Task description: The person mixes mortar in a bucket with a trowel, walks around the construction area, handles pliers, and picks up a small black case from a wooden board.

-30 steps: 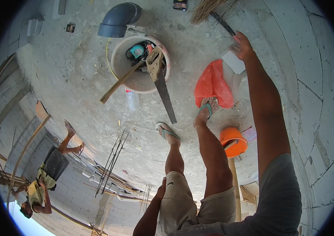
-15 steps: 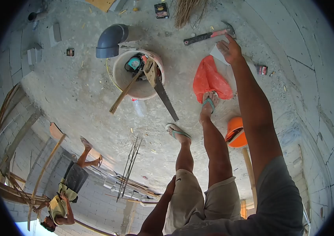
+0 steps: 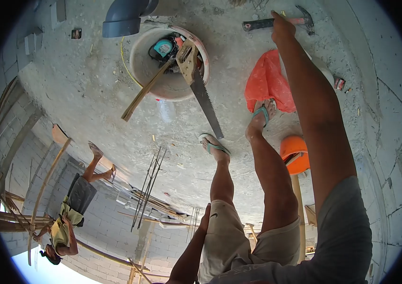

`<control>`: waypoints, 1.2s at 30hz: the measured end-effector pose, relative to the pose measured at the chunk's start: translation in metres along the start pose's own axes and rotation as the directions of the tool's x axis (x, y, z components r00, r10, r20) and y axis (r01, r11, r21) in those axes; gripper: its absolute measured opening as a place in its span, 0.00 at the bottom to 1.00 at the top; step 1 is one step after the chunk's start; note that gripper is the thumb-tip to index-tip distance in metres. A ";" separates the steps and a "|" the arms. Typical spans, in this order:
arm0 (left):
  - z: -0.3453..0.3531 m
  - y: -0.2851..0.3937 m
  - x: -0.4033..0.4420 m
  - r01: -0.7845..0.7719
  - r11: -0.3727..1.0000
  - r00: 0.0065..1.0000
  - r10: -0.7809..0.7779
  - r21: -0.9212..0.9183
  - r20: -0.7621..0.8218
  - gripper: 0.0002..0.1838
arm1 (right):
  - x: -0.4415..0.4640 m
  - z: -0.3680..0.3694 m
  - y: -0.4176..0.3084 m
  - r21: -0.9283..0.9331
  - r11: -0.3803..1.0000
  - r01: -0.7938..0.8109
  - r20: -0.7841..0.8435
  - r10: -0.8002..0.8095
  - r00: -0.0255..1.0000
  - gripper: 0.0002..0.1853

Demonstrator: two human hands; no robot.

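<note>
Head camera: right hand at the far end of an outstretched arm, over the handle of a hammer; hammer lies crosswise on the concrete floor, black grip end to picture left, claw head to picture right. One finger shows past the handle; the others are hidden behind the hand, so whether they are closed around it cannot be told. Left hand rests against the left leg of the shorts, seen edge-on; no object visible in it, curl of fingers unclear. Nearer the body than the hammer, a red plastic bag lies with the right foot at its edge. Orange container beside the right leg. To picture left, a pale round tub holds a teal tape measure; a handsaw and a wooden strip project over its rim. Grey pipe elbow just beyond the tub; clear bottle on its near side. Co-worker near the block wall, well apart.
</note>
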State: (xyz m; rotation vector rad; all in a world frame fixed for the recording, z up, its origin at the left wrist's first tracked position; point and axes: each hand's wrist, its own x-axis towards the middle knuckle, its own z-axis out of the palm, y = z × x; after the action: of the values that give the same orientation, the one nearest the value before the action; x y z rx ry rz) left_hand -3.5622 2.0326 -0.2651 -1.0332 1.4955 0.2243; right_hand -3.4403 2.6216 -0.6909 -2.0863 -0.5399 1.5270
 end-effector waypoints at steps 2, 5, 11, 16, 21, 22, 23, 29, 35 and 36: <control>-0.021 -0.024 0.020 -0.052 0.994 0.998 0.054 0.095 -0.016 0.40 | -0.022 -0.010 -0.009 0.156 0.985 0.079 -0.118 -0.061 0.991 0.26; -0.043 -0.034 0.038 -0.041 0.967 0.997 0.055 0.250 -0.049 0.43 | -0.067 -0.054 -0.037 0.645 0.762 0.057 -0.080 -0.007 0.997 0.25; -0.038 0.000 0.002 0.036 0.793 0.992 0.046 0.608 -0.119 0.45 | -0.257 -0.172 -0.034 0.236 0.927 0.293 -0.140 -0.266 0.954 0.27; -0.043 0.007 -0.056 0.105 0.859 0.994 -0.099 0.502 -0.038 0.44 | -0.401 -0.313 0.033 0.073 0.991 -0.114 0.066 0.109 0.992 0.20; -0.127 -0.010 -0.055 0.138 0.878 0.988 -0.157 0.458 0.003 0.43 | -0.505 -0.358 0.087 0.136 0.858 -0.495 0.002 0.499 0.867 0.08; -0.146 -0.014 -0.044 0.181 0.892 0.972 -0.225 0.415 0.061 0.43 | -0.509 -0.364 0.103 0.143 0.860 -0.490 0.004 0.495 0.869 0.08; -0.144 -0.013 -0.049 0.173 0.891 0.974 -0.218 0.420 0.062 0.43 | -0.512 -0.369 0.119 0.227 0.797 -0.560 0.011 0.573 0.820 0.06; -0.138 -0.011 -0.068 0.121 0.897 0.988 -0.151 0.425 0.038 0.43 | -0.499 -0.360 0.203 0.231 0.834 -0.500 -0.257 0.548 0.796 0.17; -0.146 -0.006 -0.091 -0.324 0.819 0.946 0.298 0.473 0.131 0.41 | -0.534 -0.357 0.200 -0.489 0.800 -0.346 -0.213 0.275 0.937 0.35; -0.159 -0.007 -0.085 -0.387 0.812 0.917 0.389 0.436 0.089 0.40 | -0.539 -0.352 0.174 -0.341 0.849 -0.403 -0.161 0.370 0.915 0.32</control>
State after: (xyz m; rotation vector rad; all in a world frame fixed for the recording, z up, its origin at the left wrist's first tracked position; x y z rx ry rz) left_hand -3.6811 1.9611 -0.1499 -0.3504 1.6542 0.1529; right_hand -3.2582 2.1142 -0.2987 -2.6745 -0.4106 1.6324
